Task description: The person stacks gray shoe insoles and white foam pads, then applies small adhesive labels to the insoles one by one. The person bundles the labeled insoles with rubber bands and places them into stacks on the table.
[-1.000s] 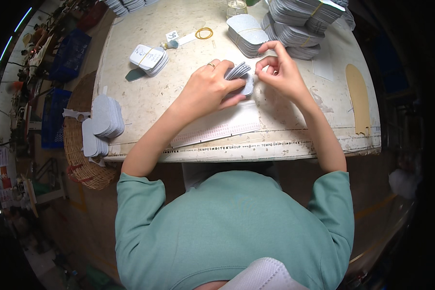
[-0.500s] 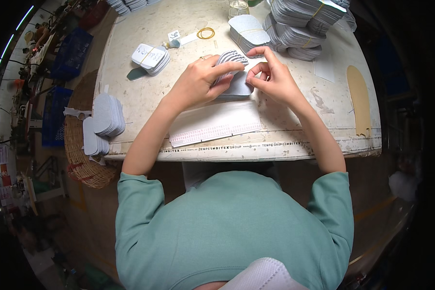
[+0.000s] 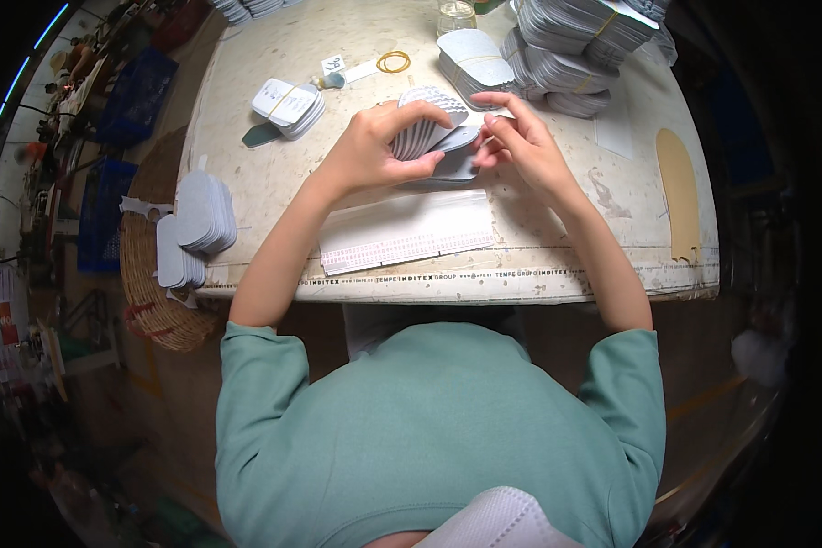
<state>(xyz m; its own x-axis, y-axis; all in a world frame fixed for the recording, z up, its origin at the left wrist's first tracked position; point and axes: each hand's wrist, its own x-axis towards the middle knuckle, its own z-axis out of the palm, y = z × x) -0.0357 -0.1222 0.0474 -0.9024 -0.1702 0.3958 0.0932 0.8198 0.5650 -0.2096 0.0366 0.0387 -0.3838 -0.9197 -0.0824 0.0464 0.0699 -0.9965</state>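
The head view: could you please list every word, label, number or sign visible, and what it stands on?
Table's front edge: dark printed lettering, legible, not copied.
White sheet: rows of small reddish print, too small to read.
Small white tag: dark handwritten marks, not copied.
Left banded stack: top handwriting, blurred.
Far-left poster: blurred.

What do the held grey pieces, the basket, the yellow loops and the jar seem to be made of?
Grey pieces: perhaps felt or fibreboard; matt, thin sheets fanned apart.
Basket: probably wicker or cane; tan, with a visible weave.
Yellow loops: probably rubber; slim, rounded bands.
Jar: glass or clear plastic; it's see-through, but which one I can't tell.
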